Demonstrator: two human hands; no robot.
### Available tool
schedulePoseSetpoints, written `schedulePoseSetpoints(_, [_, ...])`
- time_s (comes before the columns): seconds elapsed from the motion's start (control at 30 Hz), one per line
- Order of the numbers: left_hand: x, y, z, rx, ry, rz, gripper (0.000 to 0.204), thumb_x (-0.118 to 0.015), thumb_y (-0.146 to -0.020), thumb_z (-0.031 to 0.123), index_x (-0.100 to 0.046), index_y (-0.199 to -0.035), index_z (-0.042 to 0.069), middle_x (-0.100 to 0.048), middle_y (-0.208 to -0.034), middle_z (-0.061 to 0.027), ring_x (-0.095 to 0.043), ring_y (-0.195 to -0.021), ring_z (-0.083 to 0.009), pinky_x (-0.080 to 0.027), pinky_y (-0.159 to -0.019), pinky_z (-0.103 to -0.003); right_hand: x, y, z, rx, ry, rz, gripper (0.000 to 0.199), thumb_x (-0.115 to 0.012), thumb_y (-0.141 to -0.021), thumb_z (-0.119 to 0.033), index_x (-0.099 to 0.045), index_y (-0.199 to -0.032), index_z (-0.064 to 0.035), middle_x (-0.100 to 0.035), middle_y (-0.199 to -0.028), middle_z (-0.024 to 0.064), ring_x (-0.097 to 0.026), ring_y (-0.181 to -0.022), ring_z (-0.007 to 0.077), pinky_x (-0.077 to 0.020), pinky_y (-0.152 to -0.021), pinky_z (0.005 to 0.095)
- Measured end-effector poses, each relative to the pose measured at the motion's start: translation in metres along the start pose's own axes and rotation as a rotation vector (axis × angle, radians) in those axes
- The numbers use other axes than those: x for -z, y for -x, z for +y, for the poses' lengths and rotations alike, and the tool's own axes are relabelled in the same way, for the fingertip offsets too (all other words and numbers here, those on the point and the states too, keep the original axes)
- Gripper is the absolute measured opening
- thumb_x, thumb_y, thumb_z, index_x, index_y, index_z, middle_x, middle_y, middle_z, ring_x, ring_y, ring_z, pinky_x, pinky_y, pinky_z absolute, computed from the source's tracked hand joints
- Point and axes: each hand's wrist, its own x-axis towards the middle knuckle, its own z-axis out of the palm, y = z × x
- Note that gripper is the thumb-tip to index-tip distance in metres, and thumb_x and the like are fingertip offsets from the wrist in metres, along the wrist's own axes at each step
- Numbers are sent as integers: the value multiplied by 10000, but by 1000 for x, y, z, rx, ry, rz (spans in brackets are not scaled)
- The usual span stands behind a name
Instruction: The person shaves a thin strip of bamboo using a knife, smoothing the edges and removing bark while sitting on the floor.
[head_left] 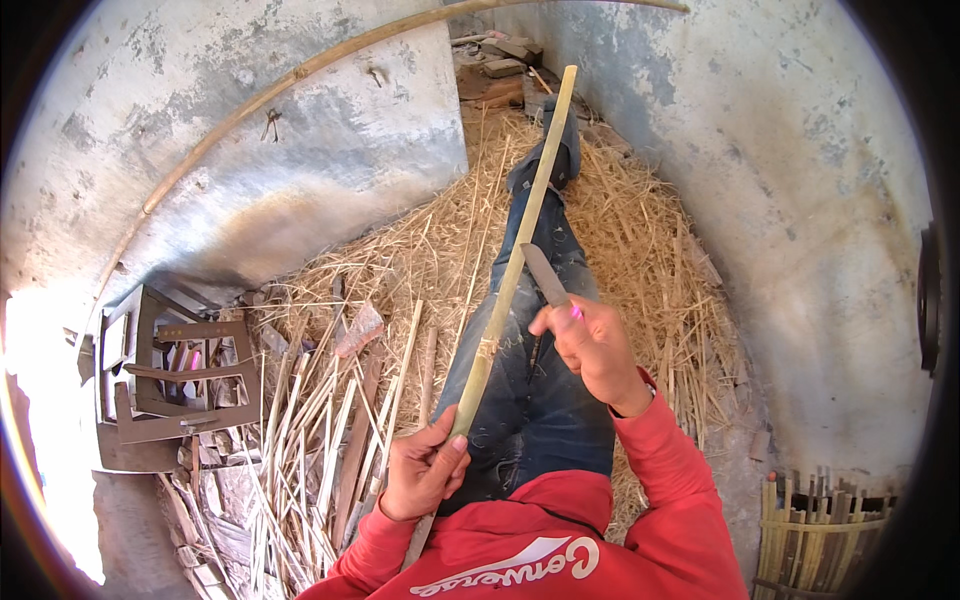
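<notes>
Left hand (425, 470) grips bamboo pole (515, 255); right hand (590, 345) holds knife (543, 272) beside it

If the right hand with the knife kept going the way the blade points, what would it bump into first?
Probably the long pale bamboo pole. The right hand aims its grey metal knife blade up and left, and the tip already sits beside the pole, over the blue-jeaned leg. Depth is unclear, so it might pass just above.

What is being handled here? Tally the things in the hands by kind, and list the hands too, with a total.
Bamboo pole, gripped near its lower end by the left hand: 1
Knife, held by the right hand with its blade against the pole: 1
Hands: 2
Total: 4
</notes>
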Motion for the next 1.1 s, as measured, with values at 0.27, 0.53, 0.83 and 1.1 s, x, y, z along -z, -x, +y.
schedulePoseSetpoints(0.27, [-9,3,3,16,-261,52,435,-552,-1013,21,-510,-1446,19,-603,-693,-41,-486,-482,-62,-375,-420,-212,-19,-6,-1,51,287,-60,241,-765,-899,-237,-719,-952,-6,-512,-592,-27,-415,-564,39,-344,-508,268])
schedulePoseSetpoints(0.53, [-19,5,17,76,-100,57,435,-582,-992,-10,-524,-1423,-15,-702,-900,-93,-522,-524,-44,-416,-457,-185,5,-23,14,259,489,204,463,-529,-1045,-311,-528,-690,-14,-424,-548,80,-400,-509,161,-305,-488,361])
schedulePoseSetpoints(0.83, [-20,5,2,54,96,84,372,-601,-988,-11,-623,-1353,56,-642,-843,-46,-452,-504,-29,-329,-424,-184,6,-45,-6,334,656,299,415,-552,-1028,-318,-638,-768,-6,-507,-548,184,-522,-470,323,-377,-482,419])
schedulePoseSetpoints(1.1, [-17,0,-7,-26,44,119,342,-633,-974,-3,-658,-1311,50,-623,-822,-19,-451,-522,-15,-325,-433,-192,-12,-26,2,181,549,96,470,-510,-1048,-336,-606,-735,1,-472,-551,203,-437,-473,362,-364,-495,430])
